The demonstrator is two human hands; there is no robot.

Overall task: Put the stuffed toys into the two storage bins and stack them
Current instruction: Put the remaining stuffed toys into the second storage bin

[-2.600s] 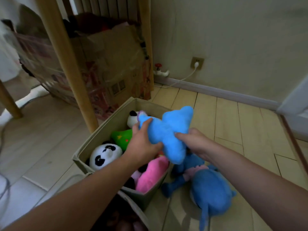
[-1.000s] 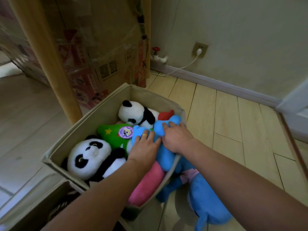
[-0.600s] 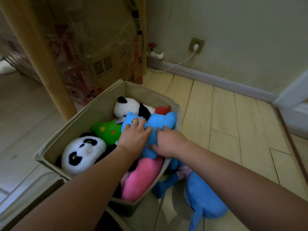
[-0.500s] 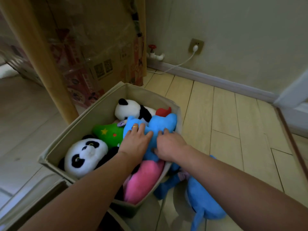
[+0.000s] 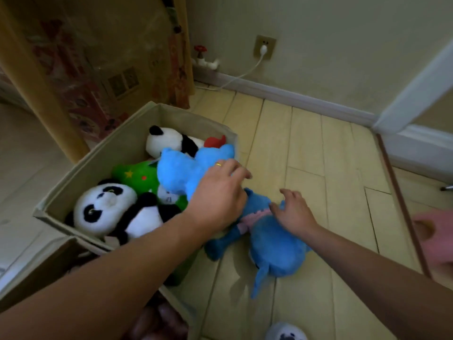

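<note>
1. While it lies on the floor (image 5: pixel 306 148) just outside the bin (image 5: pixel 127 141), the big blue toy (image 5: pixel 274 244) stretches lengthwise from its round head near the camera up toward the bin's right wall, its legs against that wall.
2. Inside the bin the light blue toy (image 5: pixel 181 173) lies across the top of the pile, its long axis running left to right, one end at the right rim.
3. Beside it sit two pandas (image 5: pixel 105 209) (image 5: pixel 169 143) and a green toy (image 5: pixel 137 175).
4. The left hand (image 5: pixel 220 192) reaches across over the bin's right edge, palm down, fingers extended and loose, gripping nothing.
5. The right hand (image 5: pixel 291 209) hovers at the big blue toy's pink collar, fingers spread and open; contact is unclear.
6. A second bin (image 5: pixel 36 268) stands nearer the camera.
</note>
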